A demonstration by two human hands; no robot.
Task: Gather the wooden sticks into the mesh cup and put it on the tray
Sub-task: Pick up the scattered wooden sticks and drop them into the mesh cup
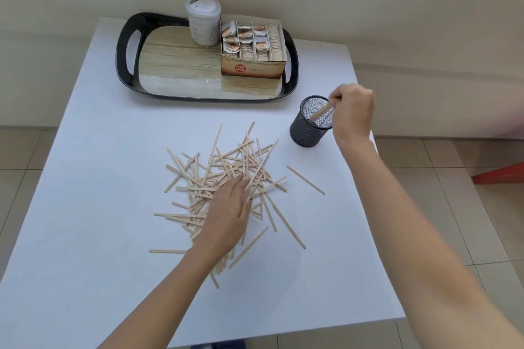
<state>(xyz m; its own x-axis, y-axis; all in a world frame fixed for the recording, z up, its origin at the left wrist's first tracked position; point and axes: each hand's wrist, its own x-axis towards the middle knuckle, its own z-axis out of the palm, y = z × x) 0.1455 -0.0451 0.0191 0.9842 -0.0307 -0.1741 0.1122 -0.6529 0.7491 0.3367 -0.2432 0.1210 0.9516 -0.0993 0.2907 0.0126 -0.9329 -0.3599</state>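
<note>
Wooden sticks [224, 170] lay mostly in a loose heap on the white table [113, 235], well in front of the tray [147, 21]. Tray sat at the table's far side: black rim, wood-look base. Tea box [252, 68] stood in the tray's right half, white jar [203, 25] just behind-left of it, also on the tray. Mesh cup [306, 133] stood upright on the table, just off the tray's near right corner. Left hand [226, 215] lay on the heap, fingers fairly straight, gripping nothing visible. Right hand [353, 110] was over the cup rim, pinching a small bundle [321, 112], lower ends inside the cup. One stray stick [305, 180] lay apart, right of the heap.
</note>
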